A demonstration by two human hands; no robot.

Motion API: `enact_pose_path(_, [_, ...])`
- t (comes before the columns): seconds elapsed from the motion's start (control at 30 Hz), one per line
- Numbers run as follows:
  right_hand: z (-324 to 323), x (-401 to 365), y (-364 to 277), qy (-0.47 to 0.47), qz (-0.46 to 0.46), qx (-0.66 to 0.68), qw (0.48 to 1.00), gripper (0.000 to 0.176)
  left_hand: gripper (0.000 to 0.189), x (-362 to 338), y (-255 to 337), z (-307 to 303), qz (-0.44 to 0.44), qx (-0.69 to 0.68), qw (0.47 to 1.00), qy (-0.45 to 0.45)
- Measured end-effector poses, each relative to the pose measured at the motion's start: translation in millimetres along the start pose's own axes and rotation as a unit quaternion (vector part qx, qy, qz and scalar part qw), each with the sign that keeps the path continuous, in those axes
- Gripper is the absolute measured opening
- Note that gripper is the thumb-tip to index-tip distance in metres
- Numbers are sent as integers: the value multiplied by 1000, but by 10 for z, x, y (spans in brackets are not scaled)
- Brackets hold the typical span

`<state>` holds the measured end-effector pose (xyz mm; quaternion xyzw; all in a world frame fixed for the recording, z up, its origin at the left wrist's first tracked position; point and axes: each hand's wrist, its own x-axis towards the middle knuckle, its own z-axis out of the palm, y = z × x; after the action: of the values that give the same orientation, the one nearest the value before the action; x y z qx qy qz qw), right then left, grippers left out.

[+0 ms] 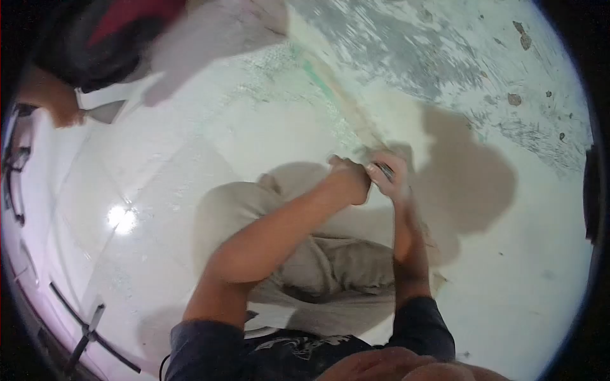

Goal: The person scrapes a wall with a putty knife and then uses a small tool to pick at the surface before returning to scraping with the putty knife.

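Observation:
My right hand [391,176] is closed around a small dark tool [385,169]; only a short piece of it shows between the fingers. My left hand [349,180] is right beside it, its fingers curled in, and whatever it may hold is hidden. Both hands are in front of my knees, over the pale, whitish floor [267,133]. From the hands a tan strip with a green streak [325,84] runs away toward the upper left.
At the upper left another person's hand [67,105] holds a flat-bladed scraper [107,112]. A rough grey, scraped patch [406,54] covers the upper right. A black cross-shaped object [89,331] is at the lower left. Light glares off the floor on the left.

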<state>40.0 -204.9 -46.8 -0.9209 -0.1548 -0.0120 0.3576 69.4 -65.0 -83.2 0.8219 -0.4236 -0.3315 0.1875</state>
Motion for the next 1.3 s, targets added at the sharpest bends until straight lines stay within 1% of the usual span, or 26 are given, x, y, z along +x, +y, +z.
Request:
enact_pose_path(0.03, [8,-197,7,29,36,-18,999,28,31,-54,4,-19,9,-9,1000,6])
enact_pose_path(0.07, [-48,-347,-155,10,140,8,990,29,31,-60,26,-30,2,-15,1000,6])
enact_pose_path(0.1, [-39,-570,-6,13,148,-23,989,29,32,-38,39,-49,2,5,1000,-22])
enact_pose_path(0.17, [41,-884,109,74,177,-106,976,29,35,37,44,1,-15,48,998,-24])
enact_pose_path(0.23, [76,-1112,320,43,209,-138,967,29,41,90,20,38,-12,53,997,-48])
enact_pose_path(0.27, [157,-1236,413,59,192,-130,971,29,41,64,-6,56,-23,72,996,-39])
enact_pose_path(0.33, [265,-1362,525,71,286,-22,955,31,45,23,-45,82,-7,54,999,-4])
enact_pose_path(0.37, [276,-1341,554,81,272,-15,959,31,45,17,-80,70,-15,69,998,4])
enact_pose_path(0.43, [291,-1334,402,36,206,-87,974,33,48,66,-177,174,-39,68,997,-21])
enact_pose_path(0.47, [299,-1317,433,20,201,-101,974,32,49,111,-267,246,-41,78,996,-14])
enact_pose_path(0.57, [271,-1272,422,56,164,-81,982,33,52,157,-379,318,-63,102,992,-29])
enact_pose_path(0.6, [246,-1276,382,61,164,-81,981,33,43,144,-425,373,-65,90,994,10])
enact_pose_path(0.7, [205,-1291,408,77,179,-103,975,35,46,183,-558,475,-67,90,994,-5])
enact_pose_path(0.77, [248,-1318,572,178,145,-150,962,35,48,132,-569,509,-77,92,993,-13])
enact_pose_path(0.8, [192,-1313,520,180,153,-145,961,35,49,121,-579,540,-87,88,992,-16])
enact_pose_path(0.87, [43,-1309,365,131,229,-57,963,37,49,201,-693,643,-72,91,993,-32])
enact_pose_path(0.9, [33,-1321,392,135,234,-51,962,37,49,202,-696,644,-60,93,993,-34])
enact_pose_path(0.97, [32,-1339,453,98,254,-34,961,41,49,200,-672,677,-78,103,990,-50])
enact_pose_path(1.0, [64,-1352,472,138,227,-46,963,38,49,182,-673,707,-80,109,989,-59])
enact_pose_path(1.03, [79,-1377,492,141,225,-43,963,38,48,168,-672,732,-82,114,988,-67])
enact_pose_path(1.1, [77,-1378,506,159,209,-56,963,32,49,113,-649,722,-92,121,986,-70])
enact_pose_path(1.17, [166,-1403,597,172,190,-31,966,31,52,-66,-567,580,-104,156,982,0])
enact_pose_path(1.2, [122,-1447,683,180,176,-13,968,30,49,-255,-497,359,-117,166,979,24])
enact_pose_path(1.23, [27,-1548,757,175,184,-23,967,30,50,-365,-856,233,-50,94,988,114])
enact_pose_path(1.27, [17,-1627,788,165,207,-36,964,32,49,-799,-633,-151,-62,61,985,150])
enact_pose_path(1.3, [93,-1618,767,155,223,-41,962,36,49,-1192,-711,-328,-16,57,986,158])
